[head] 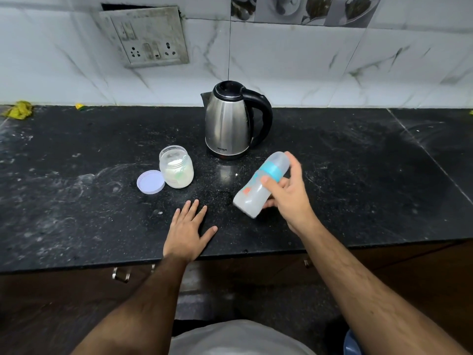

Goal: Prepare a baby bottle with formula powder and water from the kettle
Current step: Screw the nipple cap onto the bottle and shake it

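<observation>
While my left hand (188,230) lies flat with fingers spread on the speckled black stone counter (76,175), a round lilac lid (150,181) sits touching the open clear jar of white formula powder (176,167). Behind stands the steel kettle with black handle (231,121). My right hand (286,190) grips the tilted, capped translucent baby bottle with its teal collar (261,184) above the counter.
</observation>
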Available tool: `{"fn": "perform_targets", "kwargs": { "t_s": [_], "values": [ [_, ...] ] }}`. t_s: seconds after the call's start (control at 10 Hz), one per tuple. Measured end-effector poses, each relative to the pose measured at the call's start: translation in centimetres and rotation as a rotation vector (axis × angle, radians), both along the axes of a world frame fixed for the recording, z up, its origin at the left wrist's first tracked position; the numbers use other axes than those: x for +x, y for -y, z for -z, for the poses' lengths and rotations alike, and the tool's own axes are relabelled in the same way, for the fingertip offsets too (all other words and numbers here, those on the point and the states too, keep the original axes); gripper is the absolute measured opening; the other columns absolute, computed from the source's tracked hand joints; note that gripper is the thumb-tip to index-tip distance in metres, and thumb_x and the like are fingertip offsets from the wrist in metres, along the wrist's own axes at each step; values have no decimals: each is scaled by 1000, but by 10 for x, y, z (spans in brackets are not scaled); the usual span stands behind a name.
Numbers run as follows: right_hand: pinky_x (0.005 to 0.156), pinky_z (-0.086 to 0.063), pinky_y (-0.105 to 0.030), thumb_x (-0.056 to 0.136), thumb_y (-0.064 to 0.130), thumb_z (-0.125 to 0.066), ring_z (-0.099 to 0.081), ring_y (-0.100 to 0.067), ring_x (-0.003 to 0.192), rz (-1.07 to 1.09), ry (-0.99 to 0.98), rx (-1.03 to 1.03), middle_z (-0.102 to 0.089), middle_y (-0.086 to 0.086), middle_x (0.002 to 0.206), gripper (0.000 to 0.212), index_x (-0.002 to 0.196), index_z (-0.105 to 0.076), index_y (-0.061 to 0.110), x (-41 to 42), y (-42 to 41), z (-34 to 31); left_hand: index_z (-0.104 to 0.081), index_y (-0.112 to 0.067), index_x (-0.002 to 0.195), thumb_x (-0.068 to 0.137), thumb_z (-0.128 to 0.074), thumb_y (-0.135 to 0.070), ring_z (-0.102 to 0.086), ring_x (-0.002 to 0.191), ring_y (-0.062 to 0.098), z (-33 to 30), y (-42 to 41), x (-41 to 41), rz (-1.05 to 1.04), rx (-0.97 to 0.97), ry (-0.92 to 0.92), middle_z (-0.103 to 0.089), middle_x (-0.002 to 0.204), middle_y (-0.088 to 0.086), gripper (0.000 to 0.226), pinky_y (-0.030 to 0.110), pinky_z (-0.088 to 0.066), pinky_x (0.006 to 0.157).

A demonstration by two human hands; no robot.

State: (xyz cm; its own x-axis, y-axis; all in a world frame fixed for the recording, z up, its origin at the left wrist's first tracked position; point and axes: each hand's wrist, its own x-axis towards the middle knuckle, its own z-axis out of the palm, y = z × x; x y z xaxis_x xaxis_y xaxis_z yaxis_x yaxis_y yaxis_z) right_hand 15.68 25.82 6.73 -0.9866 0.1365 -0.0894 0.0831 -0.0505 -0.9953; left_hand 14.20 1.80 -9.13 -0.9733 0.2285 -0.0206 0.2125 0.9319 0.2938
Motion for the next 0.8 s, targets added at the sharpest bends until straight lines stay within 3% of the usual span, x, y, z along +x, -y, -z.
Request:
{"fn": "perform_targets", "kwargs": {
  "t_s": [0.1,0.2,0.4,0.5,0.7,0.8],
  "values": [
    [55,-55,-25,94,5,-63,-73,-14,83,-80,2,36,-68,-15,108,76,151,-19,29,5,3,-2,-29,-27,154,85,-14,-76,-1,153,14,0,0,-1,-2,-14,6,-13,166,-2,86,38,0,125],
    [57,-58,-30,94,9,-63,-73,-19,93,61,-14,-26,-65,-13,116,75,151,-19,30,0,-2,0,-29,-27,154,85,-15,-76,-1,153,15,0,0,-1,0,-6,3,-13,165,-2,86,39,-1,125],
    [54,-56,-25,94,4,-63,-73,-13,82,-45,-13,32,-68,-10,103,75,151,-20,28,4,2,-5,-28,-27,155,84,-14,-76,-1,153,14,0,0,-1,0,-11,10,-12,166,-2,87,39,-1,125],
    [58,-59,-32,94,9,-63,-73,-17,92,99,-28,-27,-66,-8,112,76,152,-18,29,-2,-3,-4,-28,-27,155,85,-15,-76,0,153,14,1,0,-1,2,-7,8,-12,166,-2,86,39,0,125],
    [54,-55,-25,94,5,-63,-73,-15,82,-82,-2,42,-69,-13,105,75,151,-20,29,6,2,-5,-28,-26,155,85,-14,-76,-1,153,14,0,1,0,2,-10,0,-12,166,-2,87,39,-1,125],
    [57,-58,-30,94,8,-63,-73,-18,91,81,-27,-20,-66,-9,111,75,150,-20,30,1,-2,-5,-28,-27,155,85,-14,-76,0,153,14,1,0,-1,4,-11,4,-12,166,-2,86,38,0,125]
  ]
}}
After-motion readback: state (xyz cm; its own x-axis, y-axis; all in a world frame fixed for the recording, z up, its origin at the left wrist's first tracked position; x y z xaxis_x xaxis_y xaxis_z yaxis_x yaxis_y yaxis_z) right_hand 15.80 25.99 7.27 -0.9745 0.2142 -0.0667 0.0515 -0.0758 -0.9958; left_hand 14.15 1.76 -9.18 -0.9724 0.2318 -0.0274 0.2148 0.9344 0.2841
